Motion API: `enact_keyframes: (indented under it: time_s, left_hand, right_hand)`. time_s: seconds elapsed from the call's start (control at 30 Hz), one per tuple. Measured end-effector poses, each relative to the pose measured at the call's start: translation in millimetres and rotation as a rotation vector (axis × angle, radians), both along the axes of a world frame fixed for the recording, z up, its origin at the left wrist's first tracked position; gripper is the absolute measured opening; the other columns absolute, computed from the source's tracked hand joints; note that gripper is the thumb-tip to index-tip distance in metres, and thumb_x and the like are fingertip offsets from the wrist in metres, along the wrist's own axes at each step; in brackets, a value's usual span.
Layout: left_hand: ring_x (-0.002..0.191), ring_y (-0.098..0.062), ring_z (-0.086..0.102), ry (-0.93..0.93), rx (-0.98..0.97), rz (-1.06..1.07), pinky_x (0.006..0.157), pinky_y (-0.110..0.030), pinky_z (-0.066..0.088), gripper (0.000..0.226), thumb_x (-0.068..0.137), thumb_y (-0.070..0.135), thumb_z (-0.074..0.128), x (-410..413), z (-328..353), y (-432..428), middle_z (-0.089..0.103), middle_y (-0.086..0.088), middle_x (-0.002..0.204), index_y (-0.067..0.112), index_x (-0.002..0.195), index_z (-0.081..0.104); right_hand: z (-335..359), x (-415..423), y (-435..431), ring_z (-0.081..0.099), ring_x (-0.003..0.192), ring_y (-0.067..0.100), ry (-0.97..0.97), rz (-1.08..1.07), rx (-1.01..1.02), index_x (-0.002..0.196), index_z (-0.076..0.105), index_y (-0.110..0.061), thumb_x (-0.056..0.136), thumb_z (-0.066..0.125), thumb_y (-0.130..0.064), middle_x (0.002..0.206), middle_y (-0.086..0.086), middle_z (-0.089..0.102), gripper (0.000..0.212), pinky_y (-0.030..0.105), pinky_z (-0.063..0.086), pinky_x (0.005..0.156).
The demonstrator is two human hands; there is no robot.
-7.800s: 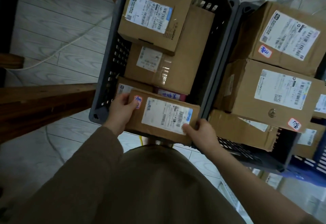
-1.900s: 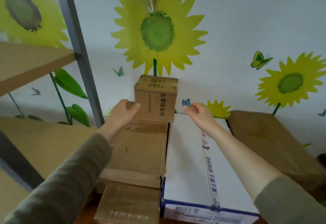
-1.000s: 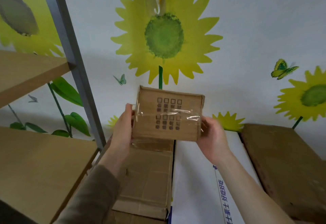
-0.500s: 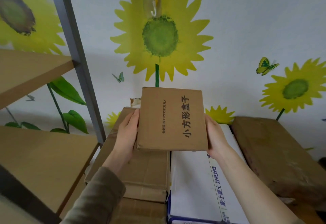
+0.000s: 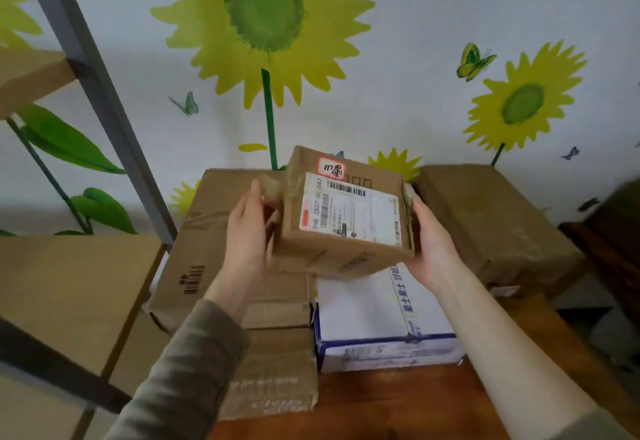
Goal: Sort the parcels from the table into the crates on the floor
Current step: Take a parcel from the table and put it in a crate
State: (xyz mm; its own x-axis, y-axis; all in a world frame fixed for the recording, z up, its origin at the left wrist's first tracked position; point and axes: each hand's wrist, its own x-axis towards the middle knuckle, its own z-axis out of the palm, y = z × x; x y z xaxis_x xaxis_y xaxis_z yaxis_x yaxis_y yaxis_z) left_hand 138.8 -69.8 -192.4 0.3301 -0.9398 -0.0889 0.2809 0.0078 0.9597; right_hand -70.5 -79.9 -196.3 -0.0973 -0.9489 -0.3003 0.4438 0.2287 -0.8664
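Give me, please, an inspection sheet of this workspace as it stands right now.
Surface: wooden table, bare at its near edge.
Job's things: small parcel held up, white label and red-edged sticker facing the camera.
Clutter: brown cartons, white box and long brown carton lying on the table.
Grippers: left hand and right hand hold the small parcel by its sides.
Cables: nothing seen.
Surroundings: sunflower wall behind; metal shelf post at left.

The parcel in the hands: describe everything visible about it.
The parcel is a brown cardboard box, creased and taped, held tilted in the air above a white box. Its upward face carries a white shipping label with barcodes and, above it, a red-edged sticker with handwritten marks. The left hand grips its left side, the right hand its right side.
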Motion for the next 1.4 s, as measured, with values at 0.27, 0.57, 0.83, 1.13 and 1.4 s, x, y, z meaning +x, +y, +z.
enact_keyframes:
  time_s: [0.27, 0.57, 0.83, 1.13, 1.4]
  left_hand:
    - [0.071, -0.020, 0.063, 0.007, -0.010, -0.177, 0.075, -0.038, 0.050, 0.040, 0.093, 0.048, 0.046, -50, 8, 52, 0.066, -0.002, 0.070, 0.021, 0.065, 0.057]
    - [0.072, -0.012, 0.061, -0.098, -0.047, -0.325, 0.064, -0.027, 0.049, 0.014, 0.091, 0.014, 0.052, -190, 2, 158, 0.060, 0.001, 0.075, 0.019, 0.079, 0.056]
    - [0.093, -0.012, 0.063, -0.307, -0.035, -0.745, 0.083, -0.033, 0.053, 0.034, 0.093, 0.022, 0.053, -340, -57, 288, 0.062, -0.001, 0.102, 0.010, 0.124, 0.047]
    - [0.098, -0.022, 0.061, -0.474, -0.014, -1.236, 0.090, -0.041, 0.050, 0.006, 0.093, 0.015, 0.053, -488, -123, 400, 0.063, -0.007, 0.100, 0.014, 0.098, 0.058]
    - [0.084, -0.020, 0.058, -0.599, 0.171, -1.492, 0.075, -0.038, 0.050, 0.015, 0.096, 0.020, 0.048, -580, -198, 443, 0.063, -0.011, 0.086, 0.009, 0.096, 0.059]
  right_hand:
    - [8, -42, 81, 0.071, 0.077, 0.014, 0.032, -0.109, -0.009, 0.091, 0.069, -0.022, 0.098, 0.043, -0.038, 0.091, 0.002, 0.075, 0.031, 0.033, 0.053, 0.069]
    - [8, -154, 253, 0.069, 0.094, 0.014, 0.158, -0.389, -0.015, 0.112, 0.064, -0.023, 0.094, 0.051, -0.039, 0.101, -0.003, 0.073, 0.027, 0.032, 0.055, 0.078]
    - [-32, -259, 456, 0.071, 0.065, 0.012, 0.165, -0.797, 0.166, 0.097, 0.062, -0.013, 0.094, 0.056, -0.017, 0.076, -0.001, 0.074, 0.008, 0.023, 0.054, 0.051]
    - [-104, -338, 605, 0.070, 0.066, 0.015, 0.042, -1.176, 0.389, 0.100, 0.062, -0.012, 0.094, 0.055, -0.019, 0.080, 0.004, 0.074, 0.011, 0.025, 0.052, 0.049]
    - [-184, -389, 652, 0.071, 0.075, 0.019, -0.112, -1.373, 0.528, 0.116, 0.059, -0.008, 0.094, 0.054, -0.017, 0.088, 0.008, 0.073, 0.024, 0.029, 0.055, 0.058]
